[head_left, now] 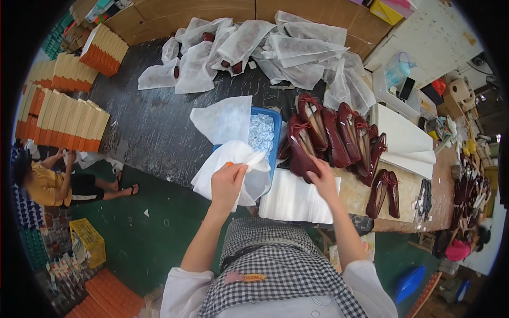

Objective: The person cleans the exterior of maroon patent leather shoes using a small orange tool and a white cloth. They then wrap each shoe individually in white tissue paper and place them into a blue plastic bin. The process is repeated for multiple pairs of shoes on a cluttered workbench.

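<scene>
Your left hand [229, 185], 11 o'clock, pinches a bunched white pouch [212, 168] near its upper edge, fingers narrow. Your right hand [321, 177], 1 o'clock, closes on the lower end of a glossy dark red shoe [298, 148] at half past twelve; cannot tell whether it is lifted.

Blue bin [278, 139] of clear packets [261, 131] at 12, partly under the pouch. White sheets [297, 200] just below the shoe. More red shoes crowd it at 1 on the tabletop [154, 124].

Handling, my judgement: hold the shoe firmly but lightly; that shine probably marks easily. Lift it straight up, clear of its neighbours. Keep the thin pouch pinched by one layer, edge spread, so it doesn't snag or tear.
</scene>
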Motion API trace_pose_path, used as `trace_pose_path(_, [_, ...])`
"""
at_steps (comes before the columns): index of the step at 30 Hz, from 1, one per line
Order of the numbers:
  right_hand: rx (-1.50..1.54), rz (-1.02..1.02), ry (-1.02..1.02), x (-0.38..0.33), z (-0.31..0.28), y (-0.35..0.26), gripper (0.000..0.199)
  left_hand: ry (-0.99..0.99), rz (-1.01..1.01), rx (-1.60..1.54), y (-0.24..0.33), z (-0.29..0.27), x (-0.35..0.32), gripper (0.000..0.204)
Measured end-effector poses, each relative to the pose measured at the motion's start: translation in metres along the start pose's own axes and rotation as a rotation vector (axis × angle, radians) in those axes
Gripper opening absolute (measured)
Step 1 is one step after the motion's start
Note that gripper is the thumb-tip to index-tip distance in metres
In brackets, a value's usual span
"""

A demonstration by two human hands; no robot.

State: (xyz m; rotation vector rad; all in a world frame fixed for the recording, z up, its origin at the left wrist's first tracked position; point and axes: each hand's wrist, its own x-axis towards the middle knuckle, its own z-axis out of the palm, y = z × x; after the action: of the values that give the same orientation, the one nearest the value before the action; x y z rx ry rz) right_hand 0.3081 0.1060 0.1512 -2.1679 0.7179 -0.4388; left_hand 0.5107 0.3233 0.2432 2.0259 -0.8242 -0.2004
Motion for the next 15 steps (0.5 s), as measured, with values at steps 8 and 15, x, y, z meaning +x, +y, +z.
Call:
trace_pose_path(8, [0.183,-0.052,-0.683,-0.027,-0.059,-0.147,0.046,-0.109,0.005,-0.066,0.010,0.007,-0.033,0.012])
trace_pose_path(15, [0.997,-0.033,-0.104,0.082,0.084,-0.224,0.037,0.297,-0.173,-0.050,0.038,-0.101,-0.010,0.008])
